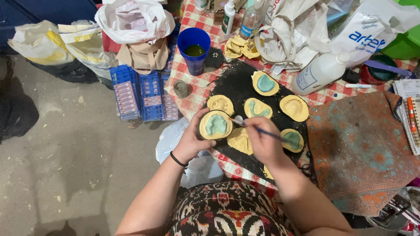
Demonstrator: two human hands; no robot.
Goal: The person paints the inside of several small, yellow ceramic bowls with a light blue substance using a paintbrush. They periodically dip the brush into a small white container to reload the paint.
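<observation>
The left hand (pixel 192 140) is curled around a round yellow mould with a teal-painted hollow (pixel 215 125), fingers wrapped under its near edge and thumb along its side, holding it just above the near edge of the black mat (pixel 236 83). The right hand (pixel 262 142) pinches a thin paintbrush with a blue handle (pixel 258 129) between thumb and fingertips, closed tight on the shaft, its tip lying at the mould's right rim. On the black mat, spread over a red-and-white checked tablecloth (pixel 192 94), lie more yellow moulds: one with a teal fill at the far end (pixel 265 83), a plain one (pixel 220 104) just beyond the held piece, one partly painted in the middle (pixel 257 108), a bare one to the right (pixel 294 107) and another teal one (pixel 292 140) beside the right wrist. Farther back stands a blue plastic cup of greenish liquid (pixel 194 49), with a white plastic bottle lying on its side (pixel 319 72) well to its right. Blue plastic crates (pixel 140 94) sit on the concrete floor beside the table.
</observation>
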